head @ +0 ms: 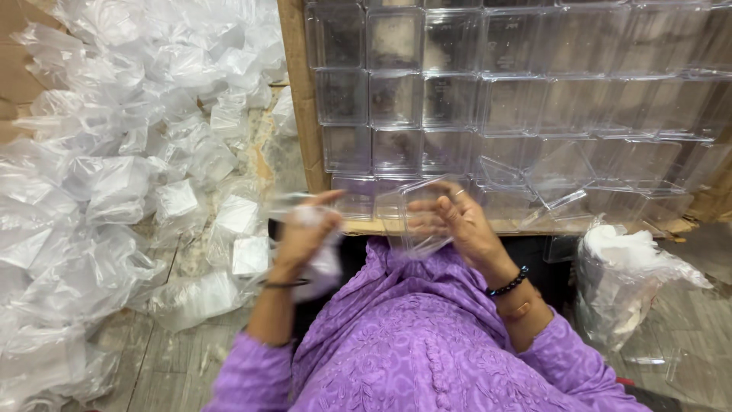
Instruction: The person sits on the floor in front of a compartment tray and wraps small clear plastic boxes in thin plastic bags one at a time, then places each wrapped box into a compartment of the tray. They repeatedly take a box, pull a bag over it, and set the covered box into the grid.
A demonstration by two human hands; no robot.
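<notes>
My right hand (457, 223) grips a small clear plastic box (415, 217) held in front of my chest, fingers curled around its right side. My left hand (305, 233) is blurred by motion and closed around a white plastic wrapper or cloth (324, 267) just left of the box. Both wrists rest above my purple sleeves. A black bead bracelet sits on the right wrist, a thin dark band on the left.
A large cardboard carton (297, 91) filled with rows of clear plastic boxes (518, 91) stands ahead. A big heap of crumpled clear plastic bags (114, 168) covers the floor on the left. A bag of white material (618, 282) stands at the right.
</notes>
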